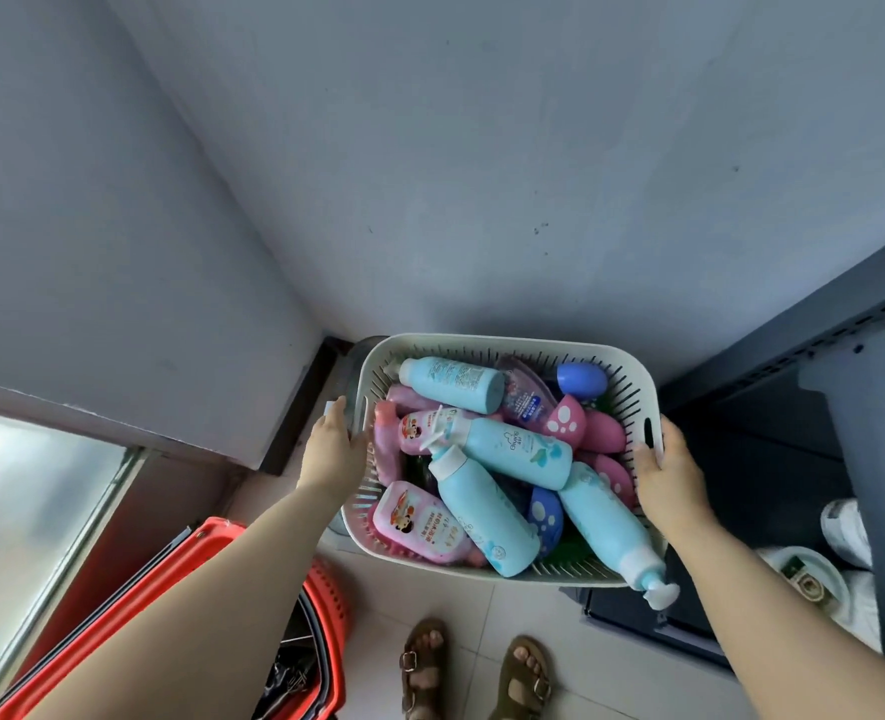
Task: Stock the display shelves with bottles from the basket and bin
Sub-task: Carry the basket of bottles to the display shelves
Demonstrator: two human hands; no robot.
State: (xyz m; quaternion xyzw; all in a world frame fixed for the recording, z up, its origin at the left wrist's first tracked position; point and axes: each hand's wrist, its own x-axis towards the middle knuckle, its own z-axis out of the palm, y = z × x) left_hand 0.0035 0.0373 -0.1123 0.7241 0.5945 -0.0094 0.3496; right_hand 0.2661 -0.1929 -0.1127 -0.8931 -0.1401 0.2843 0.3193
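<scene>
Head view: the basket sat in the wall corner, just beside the dark shelf unit, and was filled with blue and pink bottles. The left hand fingers gripped its left rim. The right hand fingers gripped its right handle. A red bin stood at lower left.

One head-worn view (wide-angle, its edges bowed) looks steeply down and forward, close above the basket, facing the wall corner, floor and feet at the bottom edge.
</scene>
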